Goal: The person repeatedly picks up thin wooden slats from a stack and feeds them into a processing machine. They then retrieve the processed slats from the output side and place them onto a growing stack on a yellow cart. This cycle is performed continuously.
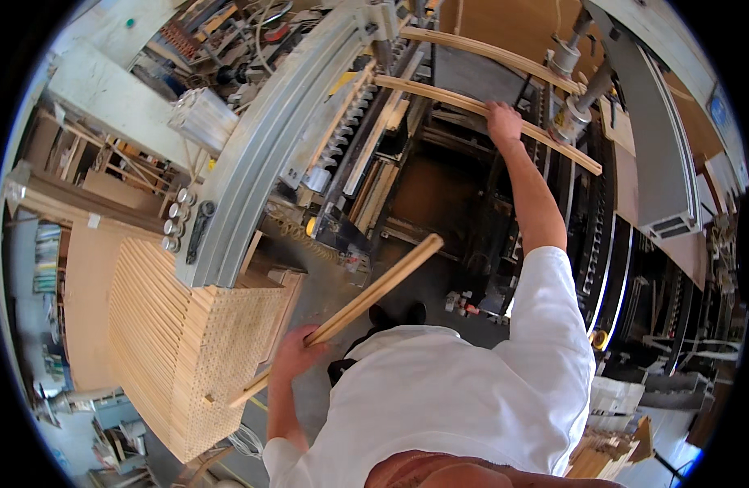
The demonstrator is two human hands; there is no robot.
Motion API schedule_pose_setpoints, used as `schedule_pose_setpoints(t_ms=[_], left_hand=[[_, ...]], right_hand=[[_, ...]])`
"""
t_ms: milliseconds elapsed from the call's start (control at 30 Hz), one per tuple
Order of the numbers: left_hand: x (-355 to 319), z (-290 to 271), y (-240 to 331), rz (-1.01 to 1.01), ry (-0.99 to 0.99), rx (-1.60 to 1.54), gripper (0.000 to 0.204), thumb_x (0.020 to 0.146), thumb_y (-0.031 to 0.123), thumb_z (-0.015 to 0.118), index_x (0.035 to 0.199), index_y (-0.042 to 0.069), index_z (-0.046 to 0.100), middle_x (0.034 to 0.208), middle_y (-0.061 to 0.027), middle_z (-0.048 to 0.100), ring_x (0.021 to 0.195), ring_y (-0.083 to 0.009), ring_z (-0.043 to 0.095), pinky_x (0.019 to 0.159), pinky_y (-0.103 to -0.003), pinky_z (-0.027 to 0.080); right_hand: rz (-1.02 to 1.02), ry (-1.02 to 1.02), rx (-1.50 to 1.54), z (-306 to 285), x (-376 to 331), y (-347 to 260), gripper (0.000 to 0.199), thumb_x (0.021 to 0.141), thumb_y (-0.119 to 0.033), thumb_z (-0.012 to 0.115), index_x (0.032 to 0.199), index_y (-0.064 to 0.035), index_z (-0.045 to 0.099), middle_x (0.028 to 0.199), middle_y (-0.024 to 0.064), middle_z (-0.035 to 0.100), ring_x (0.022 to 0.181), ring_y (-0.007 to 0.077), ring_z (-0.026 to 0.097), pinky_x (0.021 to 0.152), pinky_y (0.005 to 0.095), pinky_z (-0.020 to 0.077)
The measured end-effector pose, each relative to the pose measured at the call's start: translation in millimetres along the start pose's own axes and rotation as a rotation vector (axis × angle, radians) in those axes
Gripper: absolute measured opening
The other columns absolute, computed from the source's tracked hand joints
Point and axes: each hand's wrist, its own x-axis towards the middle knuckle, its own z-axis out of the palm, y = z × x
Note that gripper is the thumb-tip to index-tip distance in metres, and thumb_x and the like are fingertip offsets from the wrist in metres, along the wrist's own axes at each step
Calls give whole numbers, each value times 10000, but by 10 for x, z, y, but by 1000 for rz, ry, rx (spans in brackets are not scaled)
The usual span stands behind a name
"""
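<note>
Your left hand (297, 351) grips a wooden strip (350, 311) pointing toward one o'clock, beside the stack (187, 358); your right hand (503, 120), at twelve o'clock, closes on a curved slat (439, 96) on the machine (252, 163).

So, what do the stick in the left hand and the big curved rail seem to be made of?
The stick looks like pale, unfinished wood: light tan, matte, same colour as the stacked slats. The curved rail is probably metal, painted or bare grey, with bolts.
</note>
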Motion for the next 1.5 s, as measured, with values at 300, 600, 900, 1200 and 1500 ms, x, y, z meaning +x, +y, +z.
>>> schedule_pose_setpoints(t_ms=[300,600,900,1200,1500], left_hand=[[-505,65,-392,-288,161,-42,355,753,121,783,1082,26,691,797,-115,688,748,-176,646,703,-330,505],[-464,317,-657,-212,161,-62,341,751,128,797,1058,21,694,730,-86,632,684,-159,571,679,-325,490],[-1006,-66,-598,-341,125,-221,343,738,107,800,1048,0,696,788,-40,640,737,-116,573,695,-295,484],[-2616,-724,-1216,-379,413,-717,351,693,95,836,1002,-9,706,811,-21,661,717,-100,590,646,-261,485],[-2089,-1950,-1511,-150,857,-814,386,888,211,696,1175,-25,592,973,-56,623,809,-150,617,705,-286,540]], right_hand=[[-39,-70,-74,50,153,-155,201,878,-145,559,1050,-139,662,1041,102,669,1002,329,641,851,464,498],[-51,-33,-72,32,155,-236,192,875,-143,553,1027,-135,670,1032,105,672,997,324,648,864,455,485],[-1,-102,-120,24,172,-216,205,880,-142,567,1055,-138,672,1100,93,674,1056,319,634,885,467,470],[34,-188,-153,-83,228,-362,243,892,-159,548,1111,-170,652,1104,130,668,1069,363,632,872,514,502],[-100,155,472,-460,-382,-1274,338,903,-162,637,1216,-34,625,1098,198,654,942,370,645,827,434,518]])
